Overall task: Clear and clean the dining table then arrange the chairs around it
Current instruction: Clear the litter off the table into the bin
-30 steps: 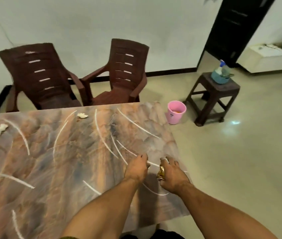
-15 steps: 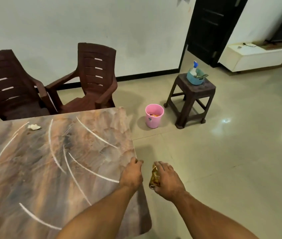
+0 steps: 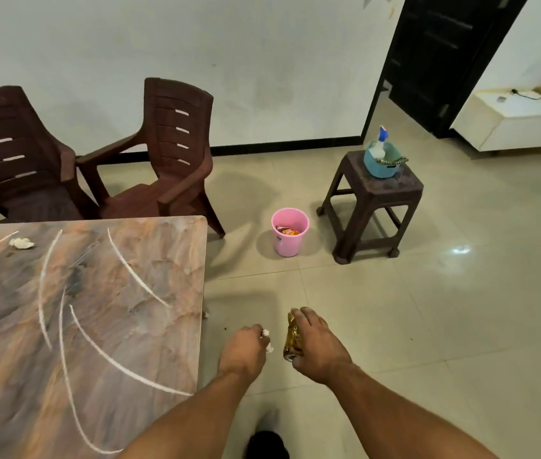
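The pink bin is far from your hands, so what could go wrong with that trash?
The white paper bits poke out of the closed left hand and might drop on the floor. A throw at the pink bin with the gold can from the right hand could miss. One tissue on the table might get forgotten.

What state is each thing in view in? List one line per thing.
Left hand: closed on white paper scraps.
Right hand: grip closed on gold can.
Pink bin: upright, holding wrappers.
Table: one paper scrap left.
Spray bottle: upright in blue tub.
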